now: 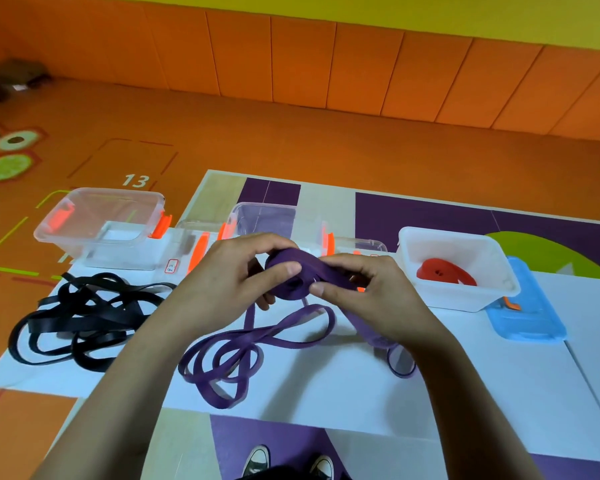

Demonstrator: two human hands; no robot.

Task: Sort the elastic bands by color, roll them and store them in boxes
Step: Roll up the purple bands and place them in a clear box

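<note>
Holds one part-rolled purple elastic band in left grip and right grip; one red rolled band inside one white plastic box.

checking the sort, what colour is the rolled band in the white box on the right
A red rolled elastic band in the white plastic box; head view.

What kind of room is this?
Probably a children's playroom or activity room: orange padded wall panels, orange floor marked with a white number 13 and green hexagon shapes, and a white-and-purple patterned table.
</note>
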